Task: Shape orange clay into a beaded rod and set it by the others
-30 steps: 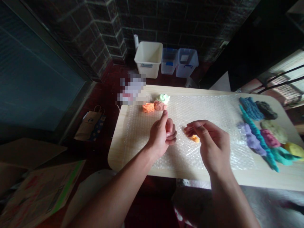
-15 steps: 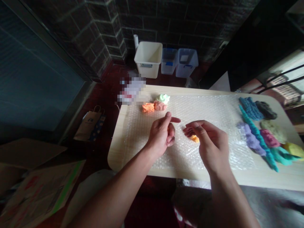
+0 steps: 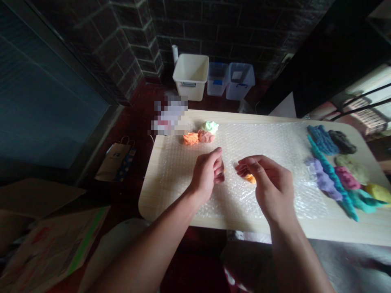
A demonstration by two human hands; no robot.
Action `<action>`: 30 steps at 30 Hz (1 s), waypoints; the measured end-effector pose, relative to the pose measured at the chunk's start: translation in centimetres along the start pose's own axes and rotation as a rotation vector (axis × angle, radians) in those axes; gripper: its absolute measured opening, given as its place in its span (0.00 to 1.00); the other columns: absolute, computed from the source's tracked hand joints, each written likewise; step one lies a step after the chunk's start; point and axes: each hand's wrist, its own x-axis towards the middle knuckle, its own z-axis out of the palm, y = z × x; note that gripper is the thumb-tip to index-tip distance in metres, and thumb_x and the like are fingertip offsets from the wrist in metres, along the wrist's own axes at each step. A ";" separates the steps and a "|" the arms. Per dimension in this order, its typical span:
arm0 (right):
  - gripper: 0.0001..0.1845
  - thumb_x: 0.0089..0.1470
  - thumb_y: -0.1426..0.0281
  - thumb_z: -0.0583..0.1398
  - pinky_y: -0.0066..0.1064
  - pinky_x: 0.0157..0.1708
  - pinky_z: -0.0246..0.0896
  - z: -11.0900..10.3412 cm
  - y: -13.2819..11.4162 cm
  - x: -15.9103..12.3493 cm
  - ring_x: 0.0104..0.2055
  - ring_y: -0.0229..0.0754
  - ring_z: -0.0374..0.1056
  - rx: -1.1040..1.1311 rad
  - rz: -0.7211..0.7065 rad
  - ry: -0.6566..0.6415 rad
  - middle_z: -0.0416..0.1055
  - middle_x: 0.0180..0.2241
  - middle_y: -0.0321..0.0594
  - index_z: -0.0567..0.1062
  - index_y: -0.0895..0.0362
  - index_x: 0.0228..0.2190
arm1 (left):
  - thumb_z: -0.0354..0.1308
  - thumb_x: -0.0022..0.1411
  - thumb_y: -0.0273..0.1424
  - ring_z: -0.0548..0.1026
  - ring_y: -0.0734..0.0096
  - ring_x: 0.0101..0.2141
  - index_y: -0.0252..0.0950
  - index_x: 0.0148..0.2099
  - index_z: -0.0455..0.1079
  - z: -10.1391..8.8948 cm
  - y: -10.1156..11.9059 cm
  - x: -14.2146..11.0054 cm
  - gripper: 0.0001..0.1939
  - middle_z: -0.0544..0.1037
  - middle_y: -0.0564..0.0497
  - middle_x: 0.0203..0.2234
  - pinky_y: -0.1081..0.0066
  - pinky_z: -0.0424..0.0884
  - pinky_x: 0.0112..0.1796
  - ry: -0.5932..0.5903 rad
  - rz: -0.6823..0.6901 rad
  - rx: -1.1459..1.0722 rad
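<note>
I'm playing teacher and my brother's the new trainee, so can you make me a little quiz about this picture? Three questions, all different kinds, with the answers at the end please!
1. True or false: the orange clump lies on the bubble wrap.
2. Pick one. What colour is the long twisted strip beside the purple clump? A) red B) teal C) white
3. Fill in the gap: the bigger yellow-orange piece shows by the ____ hand.

Key: 1. True. 2. B, teal. 3. Right: it is by the right hand.
</note>
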 end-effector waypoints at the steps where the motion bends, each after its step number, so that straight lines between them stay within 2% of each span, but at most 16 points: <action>1: 0.15 0.63 0.58 0.65 0.34 0.33 0.68 0.0 0.0 0.0 0.30 0.42 0.73 0.000 -0.001 -0.003 0.78 0.27 0.41 0.82 0.57 0.31 | 0.63 0.62 0.42 0.52 0.84 0.15 0.38 0.19 0.51 0.0 0.0 0.0 0.29 0.59 0.58 0.14 0.76 0.45 0.18 -0.017 0.015 0.022; 3: 0.15 0.63 0.58 0.65 0.34 0.33 0.69 0.0 0.0 0.0 0.30 0.42 0.73 -0.007 -0.002 -0.006 0.78 0.28 0.41 0.82 0.57 0.31 | 0.63 0.62 0.42 0.54 0.84 0.14 0.37 0.17 0.52 0.0 -0.1 -0.1 0.30 0.61 0.56 0.14 0.76 0.44 0.18 -0.028 0.027 0.062; 7: 0.16 0.63 0.58 0.65 0.34 0.32 0.69 0.0 0.0 0.0 0.29 0.42 0.73 -0.018 -0.009 -0.008 0.78 0.28 0.41 0.82 0.57 0.31 | 0.63 0.63 0.43 0.49 0.82 0.12 0.39 0.16 0.49 0.0 -0.4 -0.2 0.33 0.48 0.61 0.10 0.74 0.43 0.17 -0.001 0.014 0.044; 10: 0.16 0.63 0.58 0.65 0.33 0.32 0.69 0.0 0.1 -0.1 0.29 0.41 0.73 -0.021 -0.016 -0.006 0.78 0.27 0.41 0.82 0.57 0.31 | 0.62 0.63 0.44 0.48 0.83 0.12 0.39 0.16 0.47 0.0 -0.3 -0.2 0.33 0.47 0.61 0.10 0.75 0.42 0.17 0.006 0.005 -0.003; 12: 0.16 0.63 0.58 0.65 0.33 0.32 0.69 0.0 0.1 -0.1 0.29 0.42 0.73 -0.025 -0.011 -0.003 0.78 0.27 0.41 0.82 0.57 0.31 | 0.61 0.64 0.43 0.50 0.82 0.14 0.38 0.18 0.50 0.0 -0.2 -0.1 0.31 0.50 0.60 0.12 0.75 0.45 0.18 -0.011 0.018 -0.043; 14: 0.16 0.63 0.58 0.65 0.34 0.32 0.69 0.0 0.1 -0.1 0.30 0.42 0.73 -0.025 -0.007 -0.002 0.78 0.27 0.41 0.82 0.57 0.31 | 0.63 0.61 0.39 0.57 0.81 0.17 0.37 0.22 0.58 0.0 0.0 0.1 0.23 0.57 0.59 0.17 0.76 0.54 0.20 -0.055 0.034 -0.110; 16: 0.15 0.63 0.59 0.65 0.34 0.33 0.70 -0.1 0.0 0.0 0.30 0.42 0.73 -0.017 -0.011 -0.006 0.78 0.27 0.41 0.82 0.57 0.32 | 0.65 0.57 0.32 0.65 0.78 0.22 0.35 0.28 0.66 0.1 -0.1 0.2 0.11 0.65 0.56 0.23 0.75 0.62 0.24 -0.102 0.034 -0.155; 18: 0.14 0.63 0.59 0.65 0.34 0.33 0.70 -0.1 0.0 0.0 0.30 0.42 0.73 -0.005 -0.015 -0.010 0.78 0.27 0.40 0.83 0.56 0.32 | 0.65 0.55 0.28 0.69 0.78 0.26 0.34 0.36 0.71 0.1 -0.2 0.3 0.06 0.72 0.54 0.30 0.74 0.65 0.27 -0.122 0.018 -0.147; 21: 0.14 0.63 0.60 0.65 0.35 0.34 0.71 -0.1 0.0 0.0 0.30 0.42 0.73 0.000 -0.012 -0.015 0.78 0.28 0.41 0.83 0.56 0.32 | 0.66 0.59 0.31 0.68 0.79 0.25 0.34 0.42 0.75 0.1 -0.5 0.3 0.09 0.75 0.51 0.33 0.76 0.63 0.26 -0.117 -0.019 -0.106; 23: 0.14 0.63 0.59 0.65 0.35 0.33 0.71 -0.1 0.1 0.0 0.30 0.42 0.73 -0.009 -0.008 -0.015 0.79 0.28 0.41 0.83 0.56 0.32 | 0.66 0.60 0.36 0.63 0.81 0.21 0.34 0.40 0.75 0.0 -0.4 0.3 0.10 0.70 0.55 0.26 0.78 0.57 0.22 -0.091 -0.038 -0.111; 25: 0.15 0.63 0.59 0.65 0.34 0.33 0.70 -0.1 0.2 -0.1 0.30 0.42 0.74 -0.021 -0.004 -0.012 0.78 0.28 0.41 0.82 0.56 0.32 | 0.65 0.62 0.41 0.56 0.82 0.17 0.35 0.30 0.69 -0.1 -0.3 0.3 0.17 0.59 0.59 0.18 0.78 0.49 0.19 -0.049 -0.068 -0.120; 27: 0.15 0.63 0.58 0.65 0.34 0.32 0.70 -0.1 0.2 -0.1 0.30 0.42 0.74 -0.029 0.000 -0.008 0.79 0.28 0.41 0.82 0.57 0.31 | 0.62 0.63 0.48 0.49 0.83 0.15 0.37 0.22 0.58 -0.1 -0.1 0.2 0.28 0.51 0.61 0.15 0.78 0.43 0.17 -0.006 -0.089 -0.104; 30: 0.15 0.63 0.58 0.65 0.33 0.32 0.69 -0.1 0.2 -0.1 0.30 0.42 0.74 -0.033 -0.001 -0.008 0.79 0.28 0.41 0.82 0.57 0.31 | 0.62 0.64 0.53 0.47 0.83 0.13 0.38 0.19 0.49 0.0 0.1 0.0 0.35 0.47 0.61 0.13 0.78 0.40 0.16 0.033 -0.057 -0.058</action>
